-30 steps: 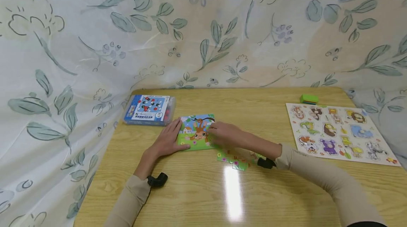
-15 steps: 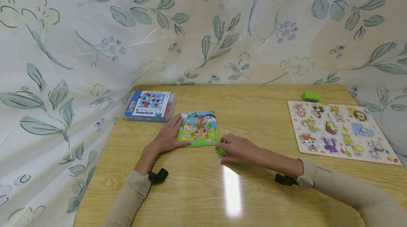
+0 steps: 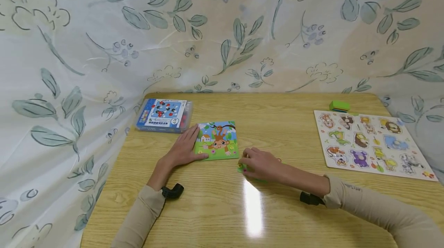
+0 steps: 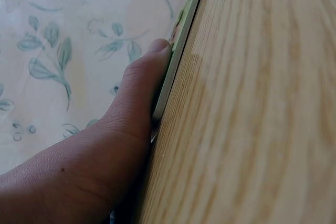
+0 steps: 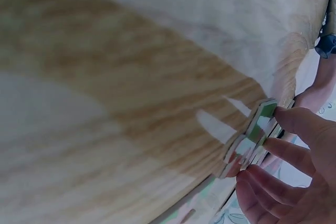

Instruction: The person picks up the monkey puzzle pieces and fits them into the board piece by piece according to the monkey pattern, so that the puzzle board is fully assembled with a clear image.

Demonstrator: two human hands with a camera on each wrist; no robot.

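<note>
A square monkey picture puzzle (image 3: 219, 142) lies on the table in the head view. My left hand (image 3: 182, 149) rests at its left side, fingers straight along the edge and thumb at the near left corner. The left wrist view shows the left thumb (image 4: 142, 80) against the puzzle's thin edge (image 4: 181, 51). Just right of the puzzle's near corner, my right hand (image 3: 261, 164) pinches green puzzle pieces (image 5: 254, 135) between thumb and fingertips. That hand covers most of the pieces in the head view, leaving a green bit at its fingertips.
A clear box with a molecule picture (image 3: 163, 116) stands at the back left. On the right lies a white animal peg board (image 3: 376, 144), with a green block-like stack (image 3: 339, 105) behind it. A flowered cloth (image 3: 222, 47) hangs behind the wooden table (image 3: 208, 209).
My right hand has moved from the monkey puzzle's right edge toward me and right, onto the loose green pieces, and pinches them. The left hand has stayed at the puzzle.
</note>
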